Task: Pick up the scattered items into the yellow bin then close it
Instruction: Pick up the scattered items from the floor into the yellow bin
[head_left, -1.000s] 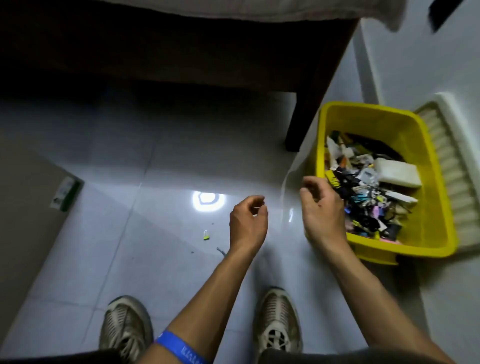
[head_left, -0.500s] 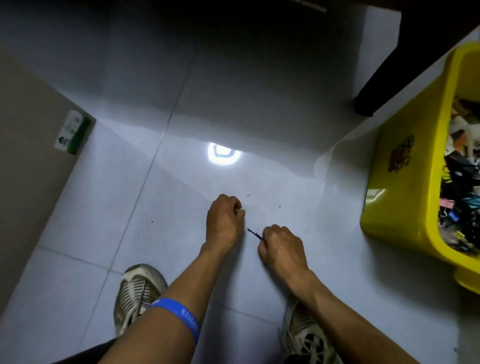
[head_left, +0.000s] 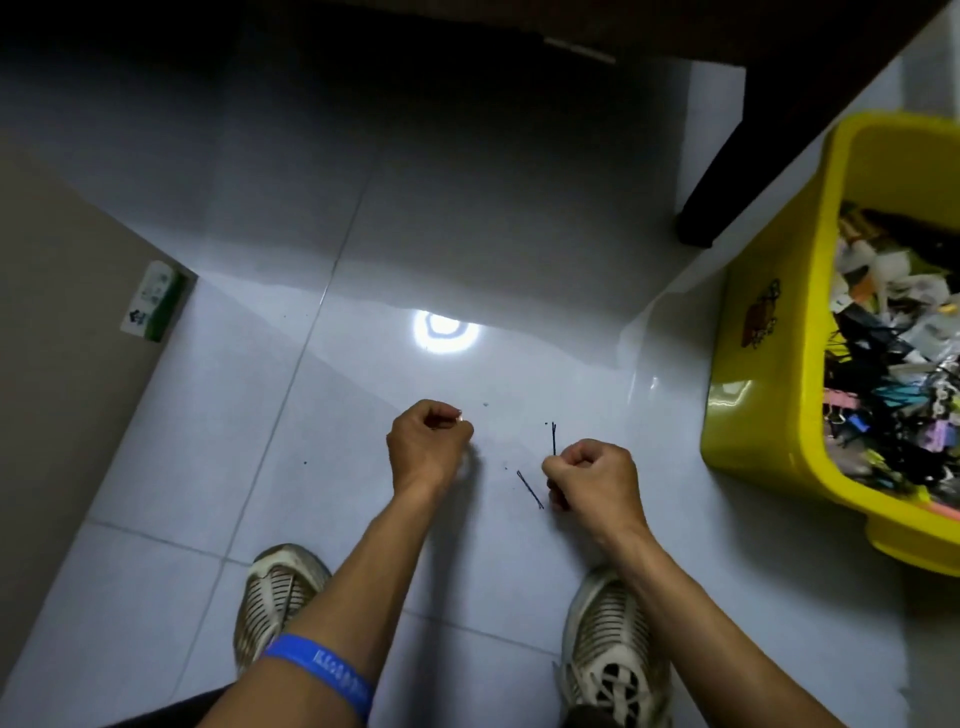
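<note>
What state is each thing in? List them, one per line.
yellow bin: open, no lid on, holding mixed small items.
left hand: curled, pinching something small; what it is cannot be told.
right hand: fingers curled, gripping a thin dark pin.
hairpin: lying loose on the floor tile, beside the right hand.

The floor (head_left: 260, 467) is laid in pale glossy tile, smooth enough that a lamp is mirrored in it. The yellow bin (head_left: 769, 364) at the right of the frame is made of shiny moulded plastic. Thin dark wire hairpins (head_left: 530, 489) are seen, and a matt rubbery blue wristband (head_left: 322, 673)
</note>
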